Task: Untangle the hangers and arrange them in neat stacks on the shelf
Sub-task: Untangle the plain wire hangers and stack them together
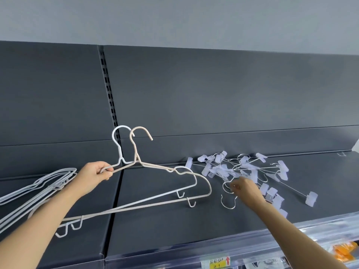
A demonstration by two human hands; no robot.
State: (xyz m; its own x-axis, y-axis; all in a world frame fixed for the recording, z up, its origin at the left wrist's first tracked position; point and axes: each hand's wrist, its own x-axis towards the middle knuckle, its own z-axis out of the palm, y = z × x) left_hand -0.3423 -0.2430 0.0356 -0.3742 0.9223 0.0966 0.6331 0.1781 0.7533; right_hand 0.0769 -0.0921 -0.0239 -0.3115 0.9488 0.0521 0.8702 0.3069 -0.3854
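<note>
My left hand (96,172) grips the shoulders of two wire hangers held up above the dark shelf (155,220): a white hanger (116,141) and a beige hanger (202,183) overlapping it. A stack of white hangers (48,183) lies flat at the left, partly under my left arm. At the right, a tangled pile of metal clip hangers with clear plastic clips (242,169) sits on the shelf. My right hand (243,188) reaches into that pile, fingers curled around thin wire near a metal hook (228,202).
The shelf's dark back panel (213,94) rises behind, with a slotted upright (108,94) at the joint of two sections. A clear price rail (252,247) with a label runs along the front edge; orange packaged goods (343,251) show below at the right.
</note>
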